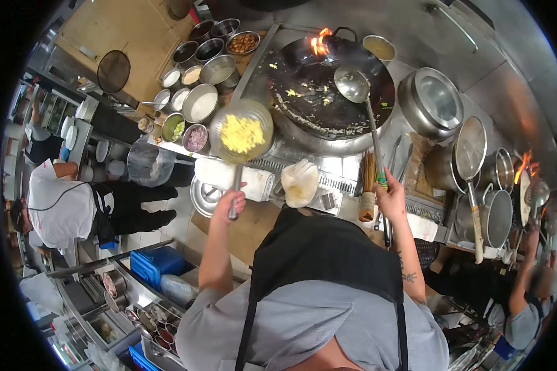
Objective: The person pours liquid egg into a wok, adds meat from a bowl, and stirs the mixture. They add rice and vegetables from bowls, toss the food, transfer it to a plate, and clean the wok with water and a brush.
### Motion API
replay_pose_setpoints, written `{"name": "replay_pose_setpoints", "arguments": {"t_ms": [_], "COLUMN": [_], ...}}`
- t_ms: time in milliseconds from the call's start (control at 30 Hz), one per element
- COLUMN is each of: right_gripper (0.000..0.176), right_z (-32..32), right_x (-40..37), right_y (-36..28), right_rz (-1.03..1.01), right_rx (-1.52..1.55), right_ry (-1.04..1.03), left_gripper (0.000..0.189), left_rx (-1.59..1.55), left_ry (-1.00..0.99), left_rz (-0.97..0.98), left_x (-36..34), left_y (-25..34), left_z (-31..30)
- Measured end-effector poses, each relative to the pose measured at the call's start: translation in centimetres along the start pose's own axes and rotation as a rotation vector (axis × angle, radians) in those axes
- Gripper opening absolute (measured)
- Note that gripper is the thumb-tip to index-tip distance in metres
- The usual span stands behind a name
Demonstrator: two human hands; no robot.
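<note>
My left hand (230, 204) is closed round the handle of a round strainer (217, 137), which carries a heap of yellow scrambled egg (242, 133). The strainer is held level, left of the wok and beside the bowl of chopped red onion (196, 138). In my right hand (390, 196) is the long handle of a ladle (351, 85); its bowl hangs over the wok. The dark wok (315, 80) sits on the burner, with bits of egg and pale scraps stuck inside. A flame (320, 43) rises at its far rim.
Metal bowls of ingredients (200, 103) stand left of the wok. A bamboo brush (367, 185) and a crumpled cloth (299, 183) lie along the near edge. Stacked pans (431, 102) and a long-handled strainer (471, 148) are at right. Other people work at both sides; another flame (525, 166) burns far right.
</note>
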State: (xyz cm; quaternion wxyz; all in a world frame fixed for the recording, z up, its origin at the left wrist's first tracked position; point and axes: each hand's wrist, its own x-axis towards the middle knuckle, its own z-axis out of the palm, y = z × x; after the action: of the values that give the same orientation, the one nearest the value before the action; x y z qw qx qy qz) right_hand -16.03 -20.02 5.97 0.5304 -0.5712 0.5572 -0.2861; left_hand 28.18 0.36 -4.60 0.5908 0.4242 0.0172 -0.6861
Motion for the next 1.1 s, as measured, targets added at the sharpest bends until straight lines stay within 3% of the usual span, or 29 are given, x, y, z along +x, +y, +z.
{"name": "replay_pose_setpoints", "arguments": {"t_ms": [233,300,333,433,500,533,567,733,800,900,1000,1100], "right_gripper": [0.058,0.057,0.057,0.060,0.059,0.059,0.058,0.058,0.058,0.059,0.058,0.058], "right_z": [0.3,0.1,-0.2,-0.4,-0.4,-0.3,-0.1,0.2,0.5,1.1,1.3,2.0], "right_x": [-1.4,-1.5,-0.8,-1.7,-2.7,-2.5,-2.2,-1.0,-1.2,-1.6,-2.0,-1.1], "right_y": [-0.9,0.0,2.2,1.2,-1.8,-1.8,-1.4,-0.1,-0.2,-0.3,-0.9,-0.9], "right_rz": [0.046,0.019,-0.095,-0.255,-0.152,-0.210,-0.269,-0.279,-0.297,-0.260,-0.155,-0.356], "right_rx": [0.051,-0.005,-0.071,-0.230,-0.237,-0.222,-0.207,-0.169,-0.210,-0.268,-0.310,-0.362], "right_ry": [-0.009,0.019,0.052,0.156,0.161,0.202,0.240,0.246,0.264,0.284,0.270,0.291], "left_gripper": [0.038,0.038,0.038,0.038,0.035,0.033,0.034,0.044,0.053,0.052,0.050,0.051], "left_rx": [-0.058,0.080,0.156,0.385,0.661,0.733,0.821,0.689,0.962,1.533,1.516,1.183], "left_ry": [0.004,0.065,0.089,0.185,0.255,0.281,0.276,0.123,0.160,0.180,0.320,0.243], "left_rz": [0.032,0.102,0.130,0.253,0.396,0.443,0.433,0.281,0.421,0.992,1.071,0.931], "left_x": [-0.5,-4.0,-5.7,-8.6,-8.3,-8.3,-8.5,-4.2,0.8,5.5,5.5,5.1], "left_y": [-1.7,-0.3,0.3,3.1,5.3,6.4,7.4,8.4,6.3,5.3,6.0,8.1], "left_z": [2.0,5.5,7.3,12.1,13.7,14.9,16.7,20.8,19.8,20.4,21.5,18.9]}}
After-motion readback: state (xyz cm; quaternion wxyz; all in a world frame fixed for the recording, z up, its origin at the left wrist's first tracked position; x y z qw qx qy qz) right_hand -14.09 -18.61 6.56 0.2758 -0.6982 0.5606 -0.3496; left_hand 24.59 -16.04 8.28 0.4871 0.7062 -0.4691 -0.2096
